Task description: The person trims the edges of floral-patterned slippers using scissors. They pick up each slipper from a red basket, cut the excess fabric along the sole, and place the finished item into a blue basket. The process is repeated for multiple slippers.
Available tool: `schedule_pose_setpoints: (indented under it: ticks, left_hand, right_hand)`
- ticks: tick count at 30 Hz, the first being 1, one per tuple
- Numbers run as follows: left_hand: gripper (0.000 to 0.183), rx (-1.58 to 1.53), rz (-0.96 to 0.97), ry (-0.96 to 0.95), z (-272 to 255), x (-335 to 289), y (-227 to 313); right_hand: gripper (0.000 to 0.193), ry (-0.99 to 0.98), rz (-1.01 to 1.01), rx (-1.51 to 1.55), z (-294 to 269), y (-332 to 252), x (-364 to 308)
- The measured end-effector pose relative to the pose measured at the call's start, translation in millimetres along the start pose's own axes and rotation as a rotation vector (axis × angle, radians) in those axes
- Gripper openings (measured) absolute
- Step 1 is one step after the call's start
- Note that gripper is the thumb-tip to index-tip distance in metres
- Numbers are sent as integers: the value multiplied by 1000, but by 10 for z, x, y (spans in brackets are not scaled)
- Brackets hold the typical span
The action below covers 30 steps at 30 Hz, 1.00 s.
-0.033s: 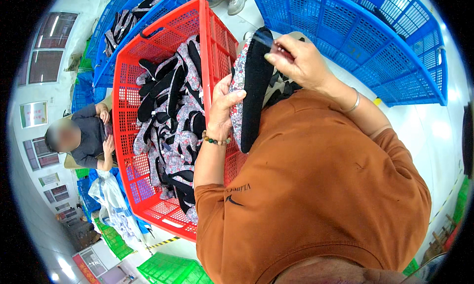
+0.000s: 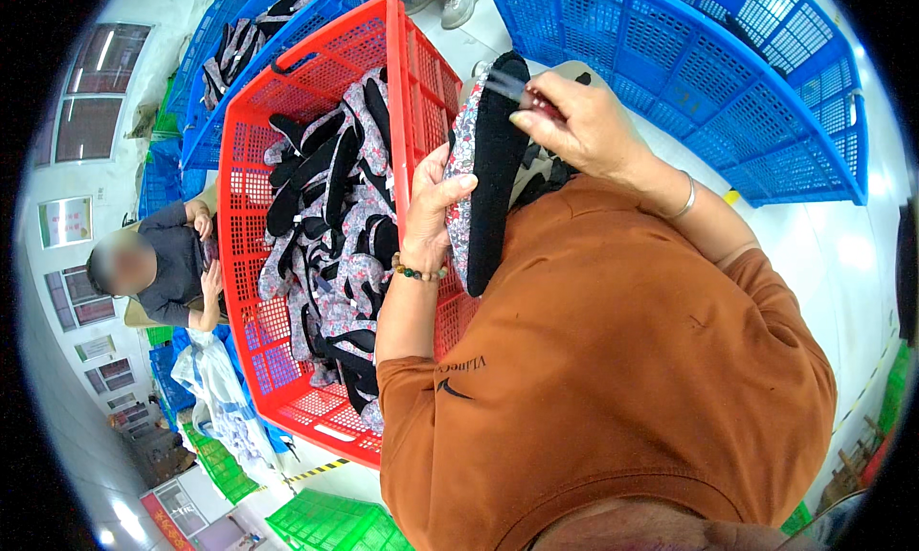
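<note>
My left hand (image 2: 436,202) is closed around a slipper (image 2: 493,187) with grey-pink floral fabric and a black sole, its thumb on the floral side. The slipper stands nearly upright, sole toward the right. In my right hand (image 2: 584,120), the fingers pinch a small tool with two thin pale prongs (image 2: 504,84) and a dark reddish grip. Those prongs lie over the slipper's top end; motion blur hides its exact kind. Many similar floral and black slippers (image 2: 330,225) lie heaped in the red crate (image 2: 230,168) beside my left hand.
Blue crates (image 2: 661,72) stand at the far right, and another blue crate (image 2: 321,10) holding slippers is at the far left. A co-worker in a dark top (image 2: 177,249) sits left of the red crate. Green crates (image 2: 335,524) lie at lower left. A person's shoe (image 2: 461,3) shows at the top.
The tool in my right hand has shifted slightly over the slipper's top end, and its two prongs now show apart. My left hand and the slipper have stayed in place.
</note>
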<state>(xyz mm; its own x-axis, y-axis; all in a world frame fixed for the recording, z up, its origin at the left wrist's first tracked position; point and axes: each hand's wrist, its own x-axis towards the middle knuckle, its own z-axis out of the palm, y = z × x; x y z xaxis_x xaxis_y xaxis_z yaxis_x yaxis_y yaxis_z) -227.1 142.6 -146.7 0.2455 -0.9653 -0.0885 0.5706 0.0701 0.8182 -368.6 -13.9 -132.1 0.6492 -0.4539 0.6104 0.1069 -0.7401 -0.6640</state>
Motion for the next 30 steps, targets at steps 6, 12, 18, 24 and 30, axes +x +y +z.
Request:
schedule_pose_setpoints:
  ticks: [6, 12, 18, 24, 30]
  left_hand:
    - [55, -306, 24, 58, -128, -54, -31]
    - [83, -355, 84, 13, -590, -87, -217]
    - [68, -564, 119, -15, -410, -118, -222]
    - [85, 19, 106, -193, -503, -63, -78]
    - [57, -117, 172, 52, -409, 37, -131]
  right_hand:
    - [38, 72, 49, -244, 30, 331, 70]
    - [24, -5, 226, 330, 114, 458, -21]
    - [18, -245, 206, 706, 159, 253, 106]
    - [16, -287, 231, 763, 170, 160, 77]
    - [16, -148, 23, 402, 45, 83, 100]
